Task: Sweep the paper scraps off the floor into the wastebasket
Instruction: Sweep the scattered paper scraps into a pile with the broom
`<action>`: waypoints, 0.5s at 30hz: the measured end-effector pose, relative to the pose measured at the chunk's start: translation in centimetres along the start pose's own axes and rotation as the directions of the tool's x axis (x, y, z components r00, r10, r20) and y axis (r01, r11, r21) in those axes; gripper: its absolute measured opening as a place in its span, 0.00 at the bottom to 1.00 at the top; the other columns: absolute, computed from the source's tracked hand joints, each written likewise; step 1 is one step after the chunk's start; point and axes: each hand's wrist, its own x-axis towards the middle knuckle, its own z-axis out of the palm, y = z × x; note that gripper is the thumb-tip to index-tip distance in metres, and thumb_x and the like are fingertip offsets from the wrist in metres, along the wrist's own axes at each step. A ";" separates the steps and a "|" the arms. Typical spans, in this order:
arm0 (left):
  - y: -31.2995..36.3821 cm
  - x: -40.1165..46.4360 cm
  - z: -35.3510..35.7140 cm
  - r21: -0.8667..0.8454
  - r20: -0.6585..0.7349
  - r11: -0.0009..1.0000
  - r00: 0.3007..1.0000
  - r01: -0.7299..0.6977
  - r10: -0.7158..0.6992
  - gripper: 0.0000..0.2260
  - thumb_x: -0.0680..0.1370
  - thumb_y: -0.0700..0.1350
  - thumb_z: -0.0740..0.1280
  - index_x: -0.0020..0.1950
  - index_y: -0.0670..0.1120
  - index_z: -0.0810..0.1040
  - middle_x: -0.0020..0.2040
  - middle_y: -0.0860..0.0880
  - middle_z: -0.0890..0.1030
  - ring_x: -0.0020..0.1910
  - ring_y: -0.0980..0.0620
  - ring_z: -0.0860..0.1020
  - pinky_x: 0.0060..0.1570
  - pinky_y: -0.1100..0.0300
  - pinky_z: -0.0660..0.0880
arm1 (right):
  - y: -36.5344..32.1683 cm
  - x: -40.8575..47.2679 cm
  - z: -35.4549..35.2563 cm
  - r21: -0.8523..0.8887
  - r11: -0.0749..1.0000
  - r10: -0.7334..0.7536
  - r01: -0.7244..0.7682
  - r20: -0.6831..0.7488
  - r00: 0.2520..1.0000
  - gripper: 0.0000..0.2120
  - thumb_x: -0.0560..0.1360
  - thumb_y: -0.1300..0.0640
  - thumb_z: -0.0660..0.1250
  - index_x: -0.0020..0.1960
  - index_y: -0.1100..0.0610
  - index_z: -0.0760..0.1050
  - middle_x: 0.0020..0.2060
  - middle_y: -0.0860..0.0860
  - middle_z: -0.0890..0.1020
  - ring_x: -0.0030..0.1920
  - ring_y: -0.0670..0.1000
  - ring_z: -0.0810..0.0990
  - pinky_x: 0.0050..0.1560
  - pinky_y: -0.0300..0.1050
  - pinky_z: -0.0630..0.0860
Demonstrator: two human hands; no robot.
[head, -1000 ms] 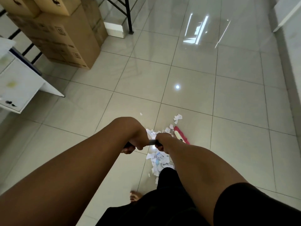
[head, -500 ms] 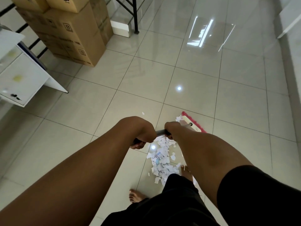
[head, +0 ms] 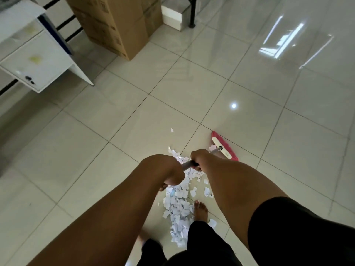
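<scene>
A long pile of white paper scraps lies on the tiled floor between my bare feet and my hands. My left hand grips the upper part of the grey broom handle. My right hand grips the same handle a little lower. The broom's pink head rests on the floor beyond and to the right of the pile. One loose scrap lies apart, further out. No wastebasket is in view.
Stacked cardboard boxes stand at the far left. A white cabinet juts in from the left. A black metal leg and a white block stand behind the boxes. My right foot is beside the pile.
The broom head has swung outward and to the right, away from the pile. More of the scrap pile shows beneath my hands, and the view has shifted to the right.
</scene>
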 end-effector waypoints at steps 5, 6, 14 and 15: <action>-2.4 -1.7 2.7 -0.069 0.128 0.994 0.989 0.088 -0.079 0.24 0.77 0.40 0.52 0.74 0.49 0.61 0.31 0.44 0.71 0.24 0.50 0.67 0.29 0.61 0.67 | 1.3 -1.4 2.8 -0.103 0.993 -0.051 0.063 0.114 0.992 0.13 0.75 0.65 0.56 0.32 0.59 0.68 0.20 0.52 0.72 0.17 0.50 0.71 0.19 0.32 0.65; -3.2 -2.5 3.4 -0.080 0.138 0.992 0.987 0.098 -0.086 0.24 0.77 0.40 0.52 0.73 0.50 0.61 0.32 0.43 0.71 0.24 0.49 0.66 0.30 0.60 0.67 | 1.9 -2.1 3.7 -0.091 0.991 -0.082 0.095 0.135 0.987 0.12 0.76 0.64 0.57 0.34 0.58 0.67 0.24 0.52 0.74 0.19 0.49 0.73 0.20 0.32 0.68; -12.0 -8.6 11.3 -0.023 0.180 0.993 0.977 0.120 -0.114 0.22 0.78 0.42 0.53 0.72 0.46 0.67 0.39 0.37 0.80 0.29 0.45 0.71 0.32 0.61 0.71 | 4.8 -9.2 14.8 -0.246 0.960 -0.093 0.132 0.165 0.982 0.15 0.75 0.65 0.52 0.31 0.63 0.68 0.14 0.55 0.68 0.13 0.49 0.64 0.21 0.32 0.61; -13.2 -9.4 12.1 -0.049 0.193 0.991 0.975 0.122 -0.110 0.20 0.79 0.43 0.54 0.71 0.47 0.65 0.37 0.38 0.78 0.29 0.45 0.70 0.33 0.60 0.70 | 5.2 -9.8 16.4 -0.219 0.968 -0.089 0.125 0.166 0.982 0.15 0.75 0.65 0.52 0.32 0.64 0.68 0.14 0.55 0.69 0.12 0.49 0.63 0.21 0.31 0.60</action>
